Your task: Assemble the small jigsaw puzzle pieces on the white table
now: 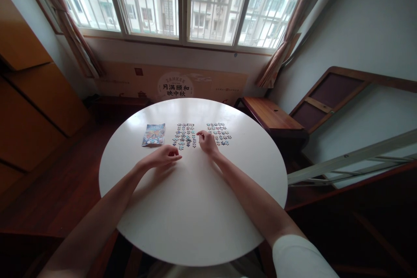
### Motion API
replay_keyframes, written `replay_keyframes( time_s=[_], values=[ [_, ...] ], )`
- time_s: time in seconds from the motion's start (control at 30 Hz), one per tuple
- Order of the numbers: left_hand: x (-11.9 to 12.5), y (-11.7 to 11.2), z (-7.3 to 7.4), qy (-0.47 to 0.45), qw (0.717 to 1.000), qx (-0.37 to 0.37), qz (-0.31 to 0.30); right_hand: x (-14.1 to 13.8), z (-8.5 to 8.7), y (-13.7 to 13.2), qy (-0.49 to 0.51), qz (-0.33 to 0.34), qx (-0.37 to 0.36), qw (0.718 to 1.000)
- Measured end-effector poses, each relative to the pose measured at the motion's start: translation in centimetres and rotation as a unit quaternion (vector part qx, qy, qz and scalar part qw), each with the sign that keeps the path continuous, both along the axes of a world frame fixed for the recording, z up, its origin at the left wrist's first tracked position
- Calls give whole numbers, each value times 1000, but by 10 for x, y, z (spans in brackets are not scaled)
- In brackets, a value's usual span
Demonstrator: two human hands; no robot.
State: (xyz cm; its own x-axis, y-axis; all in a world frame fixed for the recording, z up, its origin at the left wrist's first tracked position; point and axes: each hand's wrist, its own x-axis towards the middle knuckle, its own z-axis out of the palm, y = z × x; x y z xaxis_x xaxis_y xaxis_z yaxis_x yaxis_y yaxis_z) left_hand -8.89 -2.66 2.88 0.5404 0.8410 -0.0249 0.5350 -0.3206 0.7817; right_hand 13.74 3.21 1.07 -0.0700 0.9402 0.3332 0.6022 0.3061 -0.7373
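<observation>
Loose jigsaw puzzle pieces lie in two groups of rows on the white table: a left group of puzzle pieces (184, 132) and a right group of puzzle pieces (220, 133). My right hand (207, 141) is between them, thumb and forefinger pinched on what looks like a small puzzle piece (197, 133). Just below the left group, my left hand (165, 155) rests low over the table with fingers loosely curled. A gap shows between its thumb and forefinger, and nothing is visible in it. Left of the pieces lies a colourful picture sheet (153, 134).
The round white table (195, 221) stands before a barred window (156, 0). To the right are a wooden bench (272, 113) and a metal ladder-like frame (352, 160). Wooden cabinets (39, 108) stand on the left, and a printed board (176, 82) leans beneath the window.
</observation>
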Motion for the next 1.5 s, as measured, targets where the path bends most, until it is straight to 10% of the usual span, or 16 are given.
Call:
replay_keyframes(
  time_s=[1.3,1.5],
  values=[
    [-3,3,-4,123,988,86,40,2,-7,-21,-166,71,6,983],
    [-5,4,-2,123,975,136,124,2,-7,-22,-164,69,3,984]
  ],
)
